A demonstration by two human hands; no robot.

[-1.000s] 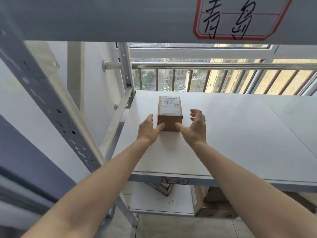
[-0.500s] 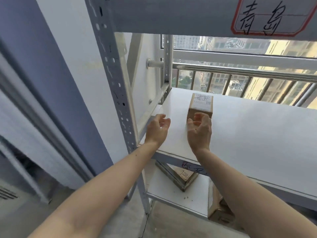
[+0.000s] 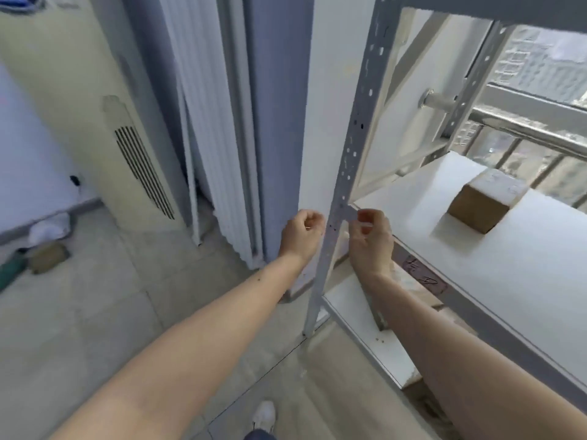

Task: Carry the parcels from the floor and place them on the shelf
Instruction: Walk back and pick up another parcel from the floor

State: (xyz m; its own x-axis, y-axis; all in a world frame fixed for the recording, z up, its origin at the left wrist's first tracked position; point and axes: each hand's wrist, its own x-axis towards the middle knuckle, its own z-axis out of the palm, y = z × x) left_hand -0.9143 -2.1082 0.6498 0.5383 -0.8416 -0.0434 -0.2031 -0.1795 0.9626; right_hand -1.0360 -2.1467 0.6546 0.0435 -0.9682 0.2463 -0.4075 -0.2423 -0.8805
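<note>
A small brown cardboard parcel [image 3: 482, 203] with a white label on top rests alone on the white shelf board [image 3: 514, 274] at the right. My left hand [image 3: 300, 233] hovers left of the shelf's grey upright post, fingers loosely curled, holding nothing. My right hand [image 3: 370, 238] hangs just right of that post at the shelf's front corner, fingers also loosely curled and empty. Both hands are well clear of the parcel.
The grey perforated shelf post [image 3: 341, 192] stands between my hands. A lower shelf board [image 3: 365, 325] holds cardboard boxes. A cream standing air conditioner [image 3: 104, 131] and pale curtains [image 3: 209, 122] stand at the left. A few items [image 3: 47, 257] lie on the tiled floor far left.
Both hands let go of the parcel and drew back to the shelf's front corner. My view swung left toward the floor and the room.
</note>
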